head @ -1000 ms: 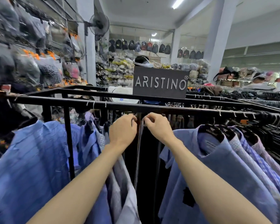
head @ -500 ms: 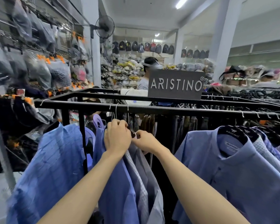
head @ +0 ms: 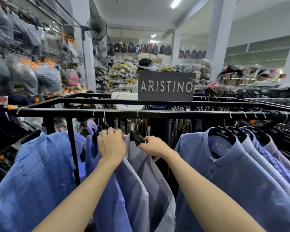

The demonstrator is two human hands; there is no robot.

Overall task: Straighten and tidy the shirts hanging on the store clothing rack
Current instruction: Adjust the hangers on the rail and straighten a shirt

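**Both hands on the grey shirts at the rack**

Head view. Left hand (head: 111, 144) curled over the shoulder tops of the middle bunch of shirts (head: 137, 190), knuckles up, fingers hooked round the fabric and hanger tops just under the black rail (head: 157, 114). Right hand (head: 155, 147) just beside it, grip narrow, fingertips pinching the end of a black hanger (head: 136, 137) that carries a pale grey shirt (head: 155, 185). Hanger tilted, its wire hook (head: 137, 118) up over the rail. Both bare forearms reaching in from the bottom edge.

Middle bunch hanging between two other groups: a blue checked shirt (head: 33, 173) on the left, beyond a black upright post (head: 72, 148), and a plain blue shirt (head: 238, 178) on the right, fronting a row of checked and striped shirts on black hangers printed with the brand name. A clear gap between the held grey shirt and that right-hand row, with dark garments hanging behind it.

On top of the rack frame, a dark sign (head: 166, 85) reading ARISTINO. Behind it, a person (head: 145, 64), mostly hidden by the sign. Wall fan (head: 96, 27) on a pillar up left; bagged goods hung along the left wall; backpacks (head: 141, 47) in a row on the far wall.
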